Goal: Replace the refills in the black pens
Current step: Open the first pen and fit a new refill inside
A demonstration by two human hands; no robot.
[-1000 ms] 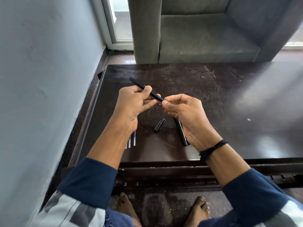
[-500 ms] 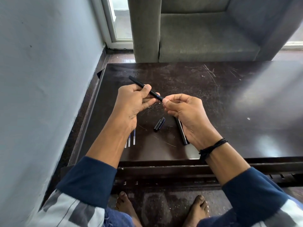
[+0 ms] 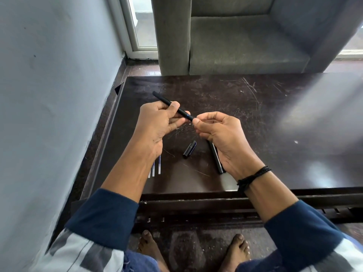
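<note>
My left hand (image 3: 157, 122) grips a black pen barrel (image 3: 163, 100) above the dark table (image 3: 255, 154), the barrel slanting up to the left. My right hand (image 3: 220, 134) pinches the pen's near end at its tip section (image 3: 190, 117), where a small blue ring shows. A black pen cap (image 3: 190, 149) lies on the table below the hands. A second black pen (image 3: 216, 160) lies partly under my right hand. Three clear refills with blue ink (image 3: 155, 167) lie beside my left wrist, partly hidden by it.
A grey wall (image 3: 49, 114) runs close along the table's left side. A grey sofa (image 3: 235, 46) stands just behind the table's far edge. My bare feet (image 3: 196, 250) show below the table's near edge.
Both hands stay on the pen. The right fingers have shifted slightly at the pen's tip end; a blue ring now shows there.
</note>
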